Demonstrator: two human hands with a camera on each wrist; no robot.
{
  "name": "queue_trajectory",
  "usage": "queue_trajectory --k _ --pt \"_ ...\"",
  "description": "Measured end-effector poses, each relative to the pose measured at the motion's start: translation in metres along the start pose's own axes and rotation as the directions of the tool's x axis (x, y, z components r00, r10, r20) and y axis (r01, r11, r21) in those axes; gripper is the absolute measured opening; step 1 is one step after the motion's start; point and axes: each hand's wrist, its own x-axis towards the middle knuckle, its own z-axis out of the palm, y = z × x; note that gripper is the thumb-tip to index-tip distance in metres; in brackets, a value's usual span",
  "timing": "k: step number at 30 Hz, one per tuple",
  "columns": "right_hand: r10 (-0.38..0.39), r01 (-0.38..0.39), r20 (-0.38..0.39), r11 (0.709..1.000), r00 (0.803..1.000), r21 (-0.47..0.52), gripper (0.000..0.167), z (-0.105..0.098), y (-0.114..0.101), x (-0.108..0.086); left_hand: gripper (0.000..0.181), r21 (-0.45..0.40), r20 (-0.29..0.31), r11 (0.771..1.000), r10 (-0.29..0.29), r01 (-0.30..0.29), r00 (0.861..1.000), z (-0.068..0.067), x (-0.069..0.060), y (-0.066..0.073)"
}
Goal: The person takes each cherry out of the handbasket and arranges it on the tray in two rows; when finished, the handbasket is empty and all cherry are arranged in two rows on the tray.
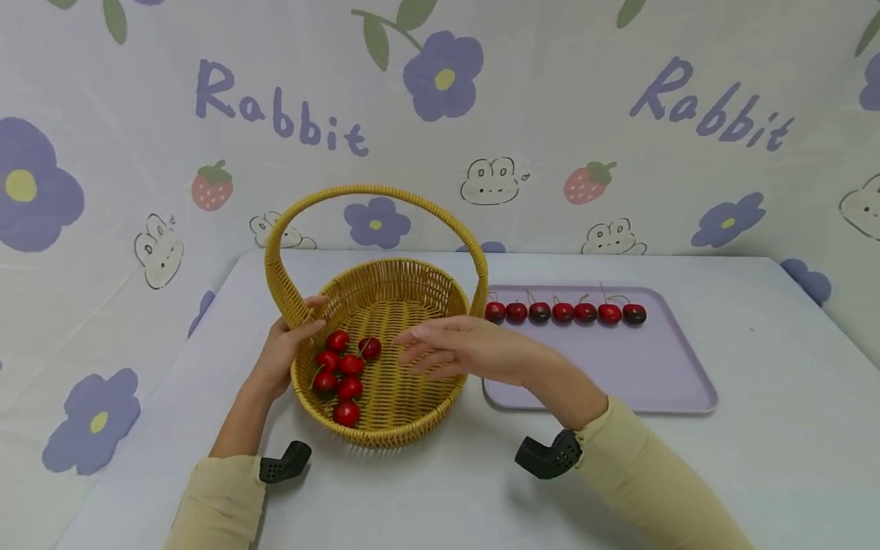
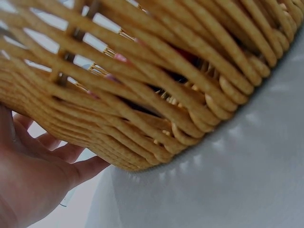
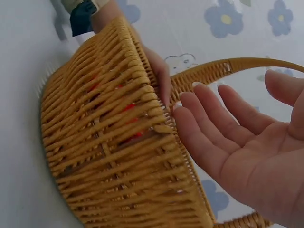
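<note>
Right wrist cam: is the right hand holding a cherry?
No, the right hand shows a bare palm and loosely extended fingers beside the basket, with nothing in its grasp.

A white, lightly creased backdrop (image 1: 536,99) printed with purple, yellow-centred flowers (image 1: 443,65), green leaves (image 1: 376,42), red strawberries (image 1: 212,188), black-outlined white rabbits (image 1: 490,183) and purple "Rabbit" lettering (image 1: 282,114) rises behind a smooth white counter (image 1: 777,382) and flanks it on both sides. Soft, fairly even light covers both.

One white table (image 1: 426,496), spanning the lower frame. Directly upon it, from where I stand: one round woven basket (image 1: 385,437), arched handle, left of centre; one lilac tray (image 1: 605,367), rounded corners, right of centre.
</note>
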Motion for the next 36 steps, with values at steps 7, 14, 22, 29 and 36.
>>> queue_trajectory --k 7,14,22,29,36 --pt "0.112 -0.122 -0.052 0.962 0.992 -0.243 0.042 0.014 0.003 0.028 0.046 -0.009 -0.003 1.000 -0.012 0.012 1.000 0.000 0.001 0.000" --pt "0.169 -0.189 -0.086 0.887 0.982 -0.421 0.036 0.028 0.012 0.049 0.046 0.000 -0.007 1.000 -0.025 0.025 1.000 0.000 0.000 -0.003" --pt "0.124 -0.123 -0.018 0.933 0.992 -0.339 0.033 0.042 0.011 0.067 0.046 0.007 -0.002 1.000 -0.004 0.004 1.000 0.000 0.002 -0.001" --pt "0.163 -0.145 0.016 0.916 0.986 -0.375 0.032 0.053 0.013 0.073 0.045 0.010 -0.002 1.000 -0.004 0.004 1.000 0.001 0.002 0.000" --pt "0.169 -0.164 -0.047 0.795 0.985 -0.584 0.029 0.059 0.015 0.074 0.045 0.003 -0.007 1.000 -0.004 0.004 1.000 0.001 0.001 0.000"
